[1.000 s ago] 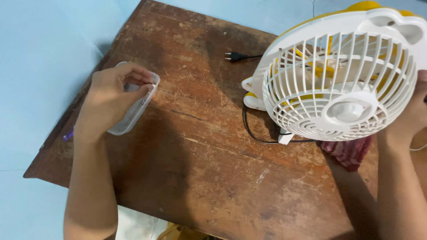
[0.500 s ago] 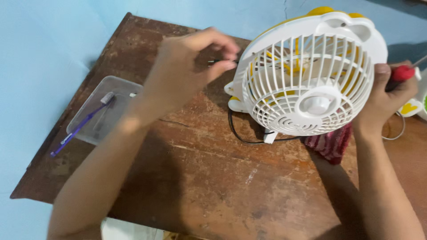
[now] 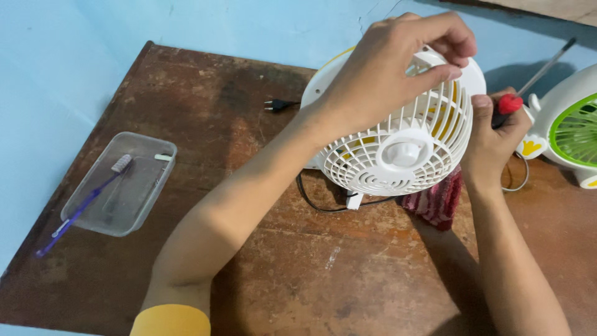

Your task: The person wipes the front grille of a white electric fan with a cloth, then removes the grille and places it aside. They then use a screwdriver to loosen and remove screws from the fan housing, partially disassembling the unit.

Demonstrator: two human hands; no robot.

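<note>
Small white table fan (image 3: 398, 146), round slatted grille over yellow blades, tipped back on the wooden table (image 3: 186, 93), apparently to bring the grille rim within reach. Pinched at the top of that rim by the left hand (image 3: 388, 65), steadying it. Just right of the fan, right hand (image 3: 494, 134) clenched around a red-handled screwdriver (image 3: 528, 81). Under the fan's right edge, red cloth (image 3: 435, 202); far left, clear tray (image 3: 121, 183) with a toothbrush (image 3: 87, 202).
</note>
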